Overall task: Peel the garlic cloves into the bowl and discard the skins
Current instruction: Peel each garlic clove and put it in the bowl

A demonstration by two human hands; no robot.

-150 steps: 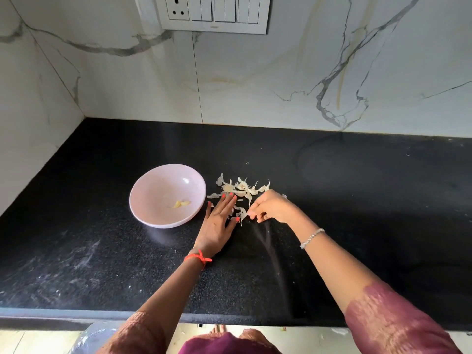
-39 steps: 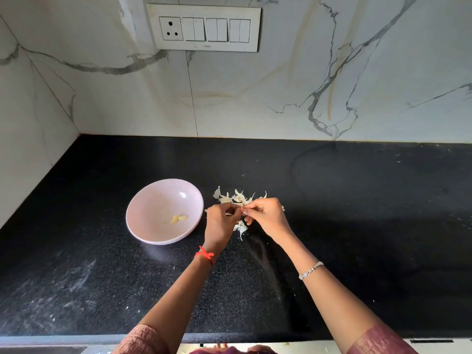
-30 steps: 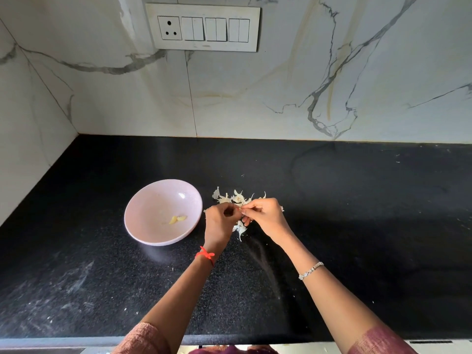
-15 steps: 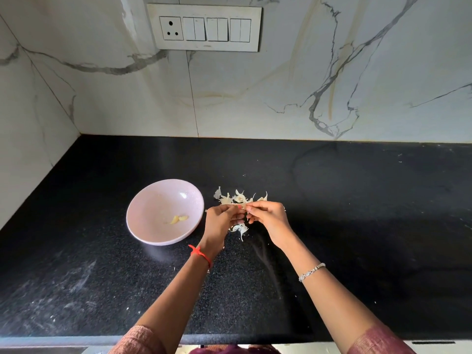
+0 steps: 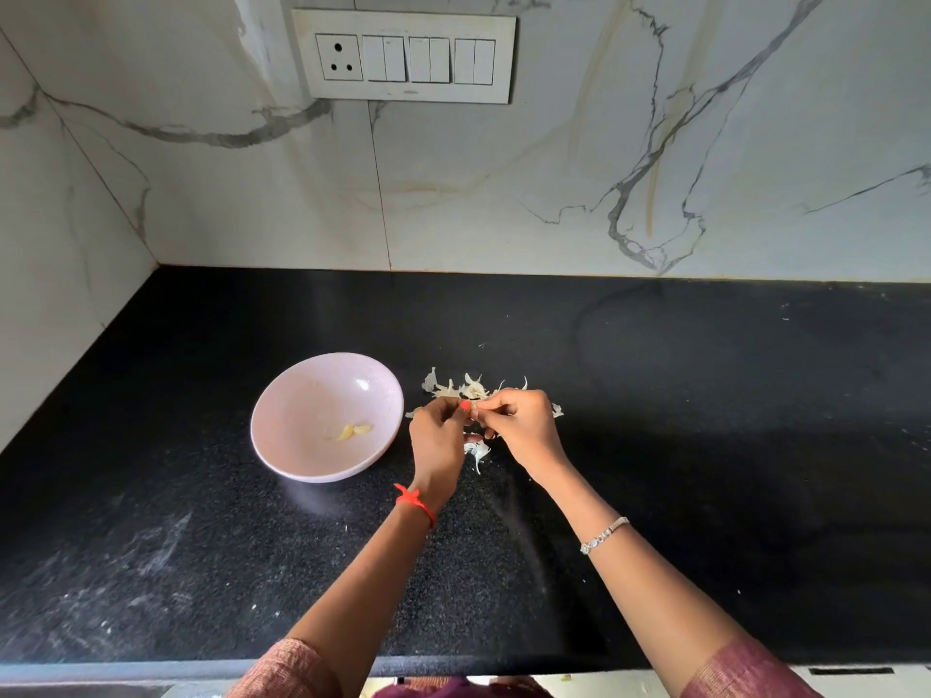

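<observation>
A pale pink bowl (image 5: pixel 282 420) sits on the black counter, with peeled garlic cloves (image 5: pixel 352 430) at its bottom. Just right of it lies a heap of papery garlic skins (image 5: pixel 466 387). Above that heap my left hand (image 5: pixel 436 443) and my right hand (image 5: pixel 526 430) meet fingertip to fingertip, both pinching a small garlic clove (image 5: pixel 475 406) that my fingers mostly hide. A few loose skins (image 5: pixel 476 450) lie under my hands.
The black granite counter (image 5: pixel 705 445) runs to marble walls at the back and left. A switch panel (image 5: pixel 403 55) is mounted on the back wall. The counter's front edge (image 5: pixel 151 670) is close to my body. White dust smears mark the near left.
Five seconds ago my left hand lay flat by the skins; it has since risen to meet my right hand. Over the last second both hands stay together, fingers shifting slightly on the clove.
</observation>
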